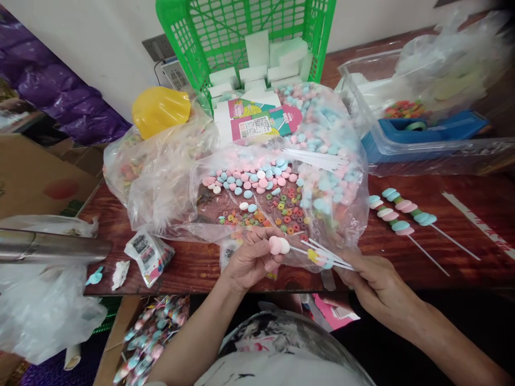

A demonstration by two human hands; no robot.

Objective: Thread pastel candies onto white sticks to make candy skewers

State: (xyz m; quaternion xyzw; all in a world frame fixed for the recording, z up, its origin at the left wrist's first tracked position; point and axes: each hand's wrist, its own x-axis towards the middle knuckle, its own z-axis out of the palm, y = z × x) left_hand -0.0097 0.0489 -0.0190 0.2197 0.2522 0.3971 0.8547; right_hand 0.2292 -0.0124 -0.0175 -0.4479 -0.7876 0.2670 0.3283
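Between the thumb and fingers of my left hand are a pink candy and a white one, pressed together at the tip of a thin white stick. Several white sticks fan out from my right hand, which is closed around their other ends. Beside those sticks show a yellow piece and a few pink and blue candies; whether they are threaded on a stick I cannot tell. Beyond my hands, loose pink, blue and white candies and small coloured rings lie on clear plastic.
Two candy skewers lie on the wooden table at right. A clear bin holds a blue tape dispenser. Behind the candy bag stands a green crate. Packets and a metal cylinder are at left.
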